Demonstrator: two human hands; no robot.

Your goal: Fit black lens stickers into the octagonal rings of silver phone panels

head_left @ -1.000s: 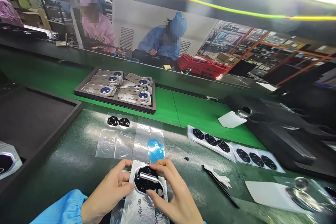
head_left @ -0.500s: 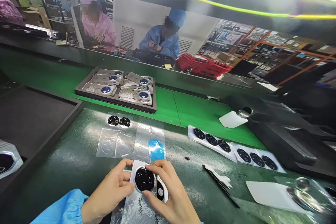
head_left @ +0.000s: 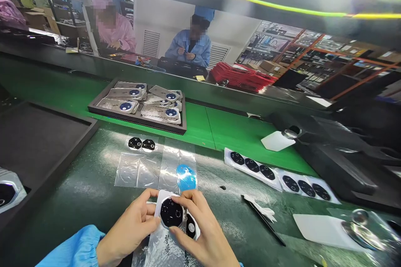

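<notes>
Both hands pinch a black lens piece at the counter's near edge.
The left hand (head_left: 128, 229) and right hand (head_left: 203, 233) each have a grip closed on the lens piece (head_left: 171, 212), over a silver phone cover (head_left: 166, 246) with unreadable writing.

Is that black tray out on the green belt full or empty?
Full: the black tray holds overlapping silver phone back covers with blue-ringed camera cutouts.

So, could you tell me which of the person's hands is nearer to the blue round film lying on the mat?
The right hand. Its fingertips lie just below the blue round film, while the left hand sits farther off, below and to the film's left.
</notes>
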